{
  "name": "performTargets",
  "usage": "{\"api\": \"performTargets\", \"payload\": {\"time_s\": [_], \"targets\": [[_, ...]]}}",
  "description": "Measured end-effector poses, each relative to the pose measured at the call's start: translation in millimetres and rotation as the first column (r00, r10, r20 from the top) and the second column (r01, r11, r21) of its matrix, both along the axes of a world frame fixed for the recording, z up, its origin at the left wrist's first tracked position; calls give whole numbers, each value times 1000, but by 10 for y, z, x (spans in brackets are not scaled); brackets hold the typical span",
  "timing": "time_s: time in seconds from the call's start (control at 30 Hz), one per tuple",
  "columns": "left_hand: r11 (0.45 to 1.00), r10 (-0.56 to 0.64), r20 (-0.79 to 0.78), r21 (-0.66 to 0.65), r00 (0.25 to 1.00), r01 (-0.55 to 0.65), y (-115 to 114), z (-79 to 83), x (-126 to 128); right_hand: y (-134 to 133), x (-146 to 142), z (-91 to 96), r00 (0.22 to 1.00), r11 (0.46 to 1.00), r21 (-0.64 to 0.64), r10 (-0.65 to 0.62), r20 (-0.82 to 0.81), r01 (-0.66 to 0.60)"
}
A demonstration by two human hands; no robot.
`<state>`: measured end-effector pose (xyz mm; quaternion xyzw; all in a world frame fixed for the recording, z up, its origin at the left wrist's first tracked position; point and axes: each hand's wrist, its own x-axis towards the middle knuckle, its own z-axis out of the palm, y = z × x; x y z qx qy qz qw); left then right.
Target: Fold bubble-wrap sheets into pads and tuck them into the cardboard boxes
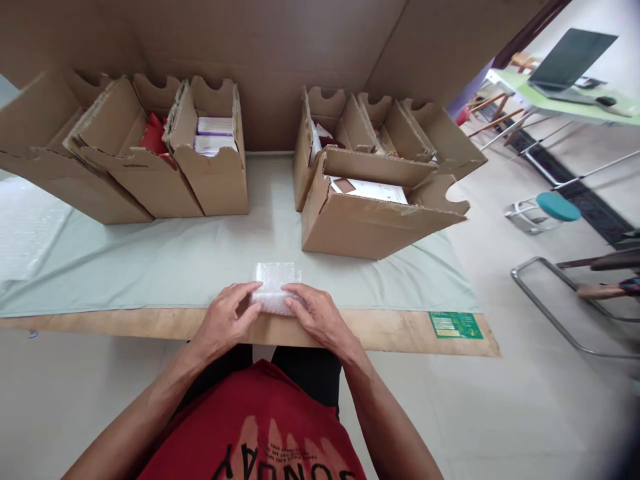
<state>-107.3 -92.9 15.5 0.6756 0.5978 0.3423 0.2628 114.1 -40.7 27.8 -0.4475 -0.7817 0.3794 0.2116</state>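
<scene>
A small folded piece of clear bubble wrap [275, 279] lies near the front edge of the cloth-covered table. My left hand [226, 317] grips its left edge, thumb and forefinger pinched on the plastic. On the opposite side, my right hand [320, 319] holds the right edge the same way, with the thumb on the near part. The near part of the wrap looks rolled or folded over, while the far part lies flatter. Whether anything sits inside the wrap I cannot tell.
Cardboard bins stand at the back left, one with stacked purple-edged boxes [215, 135], another with a red item [154, 137]. More bins stand right; the front bin [370, 230] holds white papers. A bubble wrap stack [25, 227] lies far left. A green card [455, 325] marks the right edge.
</scene>
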Motion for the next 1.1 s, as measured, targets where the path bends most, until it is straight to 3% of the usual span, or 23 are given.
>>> {"api": "performTargets", "payload": {"time_s": [0.13,0.27,0.47,0.6,0.67,0.73,0.8,0.9,0.97,1.03,1.1], "targets": [[988,118,-10,-100,993,-119,265,-86,50,131,-48,-98,987,978,138,-158,-9,158],[977,213,-187,19,959,-214,336,-166,86,293,-65,-155,983,951,270,-172,63,149],[970,236,-331,26,914,-241,328,-175,100,457,-212,-115,955,985,160,-105,277,62],[967,248,-150,-20,957,-253,284,-151,68,409,-213,-124,991,998,2,-59,118,59],[948,315,60,-63,947,-311,195,-134,86,310,-184,-146,985,986,-80,-154,-75,148],[929,367,310,-165,877,-331,81,-102,152,167,-173,-164,910,949,-166,-307,-280,269],[933,345,524,-278,779,-227,-17,-50,250,7,-185,-170,824,912,-250,-404,-399,326],[935,288,672,-351,682,-49,-72,53,365,-171,-156,-144,822,907,-275,-409,-396,319],[935,266,653,-354,709,-24,-60,120,373,-201,-46,-87,834,911,-228,-409,-372,345],[946,174,575,-323,799,26,-48,172,349,-171,137,11,833,917,-197,-397,-385,347],[951,35,463,-287,886,113,-58,196,342,-134,334,139,867,949,-216,-301,-398,231]]}}
